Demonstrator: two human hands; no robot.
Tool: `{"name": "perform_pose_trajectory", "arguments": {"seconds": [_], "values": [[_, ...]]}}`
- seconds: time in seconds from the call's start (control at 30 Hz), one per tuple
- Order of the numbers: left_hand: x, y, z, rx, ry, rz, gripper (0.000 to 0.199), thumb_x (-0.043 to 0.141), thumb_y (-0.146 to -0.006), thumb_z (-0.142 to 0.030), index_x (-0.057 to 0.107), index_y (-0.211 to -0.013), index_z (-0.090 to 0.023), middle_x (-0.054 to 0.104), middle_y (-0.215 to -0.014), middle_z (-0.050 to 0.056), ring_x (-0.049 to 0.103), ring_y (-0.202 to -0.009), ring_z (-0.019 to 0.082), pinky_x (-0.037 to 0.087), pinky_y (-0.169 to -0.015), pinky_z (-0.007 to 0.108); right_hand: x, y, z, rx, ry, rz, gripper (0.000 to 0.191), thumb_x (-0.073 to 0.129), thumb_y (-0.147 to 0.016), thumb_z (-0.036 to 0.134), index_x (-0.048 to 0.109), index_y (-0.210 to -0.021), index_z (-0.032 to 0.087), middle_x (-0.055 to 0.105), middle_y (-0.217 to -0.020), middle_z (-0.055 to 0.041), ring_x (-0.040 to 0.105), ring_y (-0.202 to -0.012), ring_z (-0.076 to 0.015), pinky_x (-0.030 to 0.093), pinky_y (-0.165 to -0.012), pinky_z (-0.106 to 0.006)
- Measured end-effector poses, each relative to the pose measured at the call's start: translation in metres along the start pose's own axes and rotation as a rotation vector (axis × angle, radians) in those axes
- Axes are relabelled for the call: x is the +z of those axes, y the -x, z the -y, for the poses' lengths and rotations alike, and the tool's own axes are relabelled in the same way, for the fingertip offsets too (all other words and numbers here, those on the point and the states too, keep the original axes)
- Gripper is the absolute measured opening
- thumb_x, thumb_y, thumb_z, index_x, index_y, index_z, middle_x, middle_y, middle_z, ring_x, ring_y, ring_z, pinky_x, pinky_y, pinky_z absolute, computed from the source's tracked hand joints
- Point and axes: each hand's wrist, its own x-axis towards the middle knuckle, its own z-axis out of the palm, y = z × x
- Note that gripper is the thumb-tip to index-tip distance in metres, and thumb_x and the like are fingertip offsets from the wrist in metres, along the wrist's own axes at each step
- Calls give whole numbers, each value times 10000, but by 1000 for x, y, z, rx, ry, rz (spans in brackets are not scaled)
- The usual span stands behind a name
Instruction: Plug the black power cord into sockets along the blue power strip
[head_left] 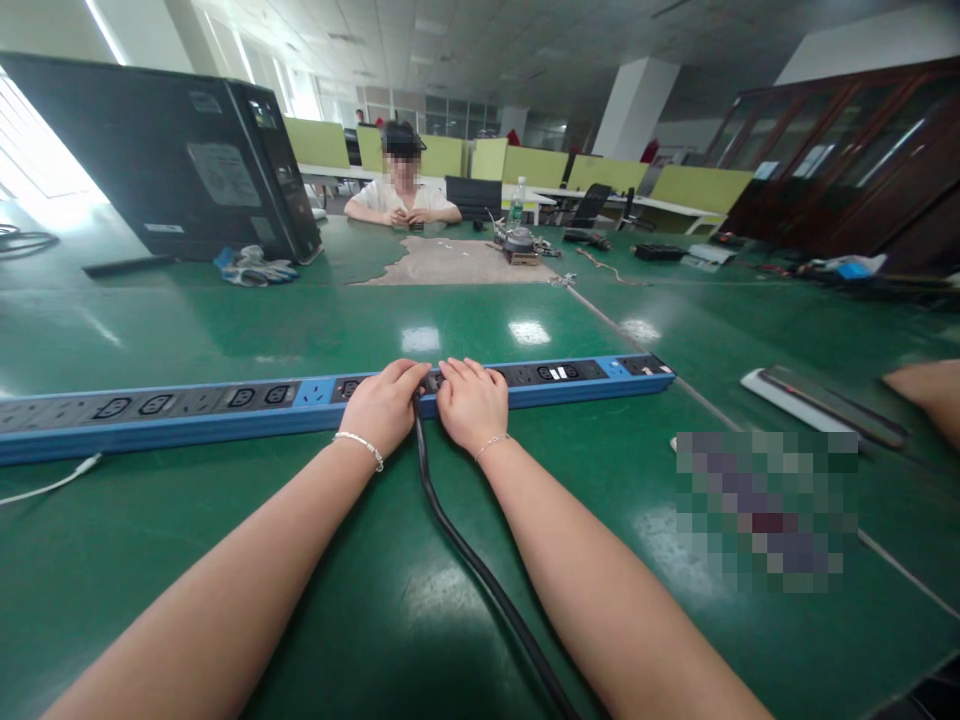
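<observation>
A long blue power strip with black sockets lies across the green table before me. My left hand is closed around it near the middle, thumb and forefinger beside the top end of a thick black cable. Close by on the right, my right hand wraps over the same strip, its fingers bent over the far edge. Between my hands the cable runs down from the strip towards me. My fingers hide the spot where the cable meets the strip.
A black computer case stands at the back left, with work gloves beside it. Across the table sits a person. At right lie a phone-like flat object and a blurred-out item; another person's arm reaches in.
</observation>
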Motion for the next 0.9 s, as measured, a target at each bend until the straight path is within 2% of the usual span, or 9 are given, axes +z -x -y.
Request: {"name": "perform_pose_trajectory", "arguments": {"seconds": [0.13,0.4,0.7,0.9], "values": [[-2,-2,-2,-7,-2,13,358,394,-871,-184,569,-1183,-174,619,-1138,104,619,-952,200,514,-793,324,0,0,0,1,0,-6,380,352,-902,271,591,-1195,237,581,-1270,-5,448,-1209,-177,266,-982,-372],[7,7,2,40,93,-109,347,362,-889,-189,578,-1160,-189,616,-1151,91,595,-1012,182,485,-879,322,0,0,-1,-7,-4,-21,379,352,-903,277,590,-1196,238,587,-1261,8,451,-1202,-176,263,-984,-368],[1,-1,0,-1,46,-15,335,390,-876,-191,579,-1152,-172,621,-1136,95,611,-972,197,503,-827,319,0,0,-1,0,-9,-9,382,349,-901,272,590,-1195,237,585,-1264,2,448,-1205,-179,263,-985,-370],[8,2,2,16,119,-79,323,364,-883,-189,579,-1124,-183,617,-1117,84,586,-1004,190,473,-897,337,-1,0,-1,0,-21,-14,379,358,-900,276,588,-1198,236,584,-1264,2,448,-1201,-177,266,-988,-368]]}}
